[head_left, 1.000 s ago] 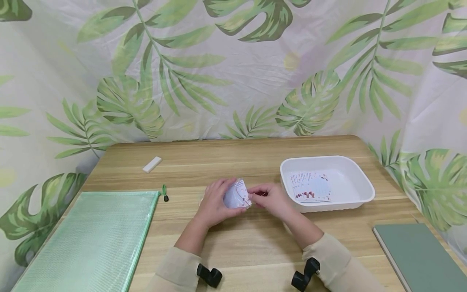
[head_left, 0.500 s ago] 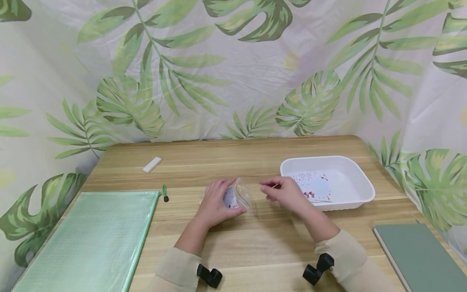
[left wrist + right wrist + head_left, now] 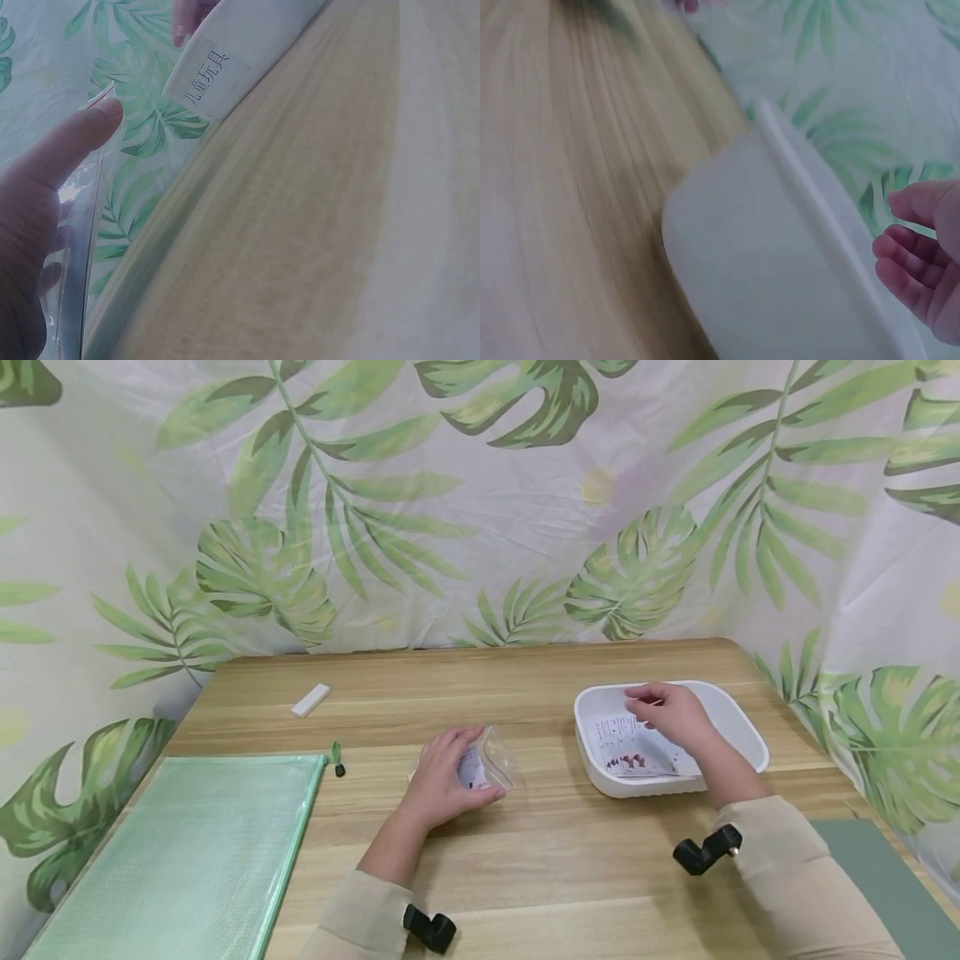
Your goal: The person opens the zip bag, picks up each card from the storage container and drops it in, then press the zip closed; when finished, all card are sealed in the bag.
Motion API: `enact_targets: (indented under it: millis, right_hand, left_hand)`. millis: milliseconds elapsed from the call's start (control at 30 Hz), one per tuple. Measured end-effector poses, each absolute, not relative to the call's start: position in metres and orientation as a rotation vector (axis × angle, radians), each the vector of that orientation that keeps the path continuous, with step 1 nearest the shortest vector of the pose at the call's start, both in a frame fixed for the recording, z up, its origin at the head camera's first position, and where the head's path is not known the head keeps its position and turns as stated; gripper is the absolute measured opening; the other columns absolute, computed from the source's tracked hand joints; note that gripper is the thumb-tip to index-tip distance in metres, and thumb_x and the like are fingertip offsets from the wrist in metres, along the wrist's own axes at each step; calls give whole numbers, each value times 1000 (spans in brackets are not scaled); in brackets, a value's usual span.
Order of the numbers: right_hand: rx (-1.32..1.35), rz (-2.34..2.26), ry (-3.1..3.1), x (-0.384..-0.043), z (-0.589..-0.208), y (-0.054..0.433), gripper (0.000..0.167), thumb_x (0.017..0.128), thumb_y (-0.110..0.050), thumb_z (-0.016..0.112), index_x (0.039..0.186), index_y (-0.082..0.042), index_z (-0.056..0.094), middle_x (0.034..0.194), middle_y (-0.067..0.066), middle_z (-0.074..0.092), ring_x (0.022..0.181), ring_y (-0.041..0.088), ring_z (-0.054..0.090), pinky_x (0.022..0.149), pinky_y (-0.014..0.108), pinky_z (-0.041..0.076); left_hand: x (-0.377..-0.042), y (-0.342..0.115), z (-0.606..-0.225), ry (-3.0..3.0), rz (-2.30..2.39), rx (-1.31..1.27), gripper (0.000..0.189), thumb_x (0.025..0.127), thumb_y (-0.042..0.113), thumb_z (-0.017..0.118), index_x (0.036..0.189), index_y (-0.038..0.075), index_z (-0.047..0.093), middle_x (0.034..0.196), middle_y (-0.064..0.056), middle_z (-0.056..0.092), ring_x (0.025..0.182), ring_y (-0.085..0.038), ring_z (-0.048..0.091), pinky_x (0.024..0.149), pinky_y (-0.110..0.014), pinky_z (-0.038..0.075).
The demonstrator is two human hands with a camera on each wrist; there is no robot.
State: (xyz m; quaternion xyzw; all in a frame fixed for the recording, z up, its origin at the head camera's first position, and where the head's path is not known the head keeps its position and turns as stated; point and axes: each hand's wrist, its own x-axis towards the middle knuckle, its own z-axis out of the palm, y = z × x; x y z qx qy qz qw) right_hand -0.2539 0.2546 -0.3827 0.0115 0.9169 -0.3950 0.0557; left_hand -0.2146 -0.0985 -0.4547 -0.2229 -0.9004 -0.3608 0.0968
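Observation:
My left hand (image 3: 444,777) grips a clear zip-lock bag (image 3: 497,760) above the middle of the table, its zip end facing right. Inside the bag, partly hidden by the fingers, lies a printed card (image 3: 472,770). In the left wrist view the thumb runs along the edge of the bag (image 3: 91,180). My right hand (image 3: 671,714) hovers over a white plastic basin (image 3: 585,760), fingers loosely bent. Nothing shows between those fingers (image 3: 906,281) in the right wrist view. Printed cards (image 3: 626,752) with small red pictures lie in the basin, partly covered by the right hand.
A green mesh zip pouch (image 3: 180,852) lies at the left, its black-tipped pull (image 3: 339,768) at the corner. Farther back is a small white block (image 3: 311,700). A grey-green book (image 3: 877,860) at the right is partly behind the right sleeve. The basin's wall carries a label (image 3: 208,73).
The right hand has let go of the card at the bag's mouth and moved right, over the basin. The card sits deeper in the bag. The left hand has stayed in place.

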Motion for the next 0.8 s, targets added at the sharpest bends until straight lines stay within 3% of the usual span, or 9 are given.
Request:
enact_targets:
  millis: [133, 333, 567, 800]
  right_hand:
    - [76, -1056, 2817, -264, -395, 278, 43, 97, -26, 58, 133, -2, 58, 120, 22, 62, 102, 30, 58, 84, 34, 52]
    - [30, -916, 2854, -272, -404, 296, 38, 93, -12, 62, 127, 5, 60, 119, 26, 62, 105, 35, 57, 93, 48, 49]
    - [38, -761, 2787, -277, -411, 306, 45, 90, -15, 67, 128, 6, 57, 127, 29, 57, 114, 40, 52, 103, 56, 40]
    - [30, -697, 2775, -276, -414, 309, 49, 87, -18, 71, 127, 6, 57, 121, 30, 56, 106, 40, 53, 97, 54, 42]
  left_hand:
    - [-215, -98, -456, -2669, -1069, -656, 92, 63, 46, 84, 142, 12, 50, 132, -13, 56, 125, -35, 49, 108, -54, 34]
    - [-214, -98, -456, -2661, -1079, -655, 92, 64, 45, 85, 142, 12, 50, 133, -13, 56, 126, -35, 48, 108, -55, 33]
    - [-215, -98, -457, -2651, -1086, -666, 92, 63, 45, 85, 142, 11, 51, 131, -12, 57, 125, -35, 49, 107, -53, 34]
    - [-215, -99, -457, -2649, -1095, -666, 92, 64, 45, 85, 142, 10, 51, 130, -12, 57, 125, -35, 49, 107, -54, 34]
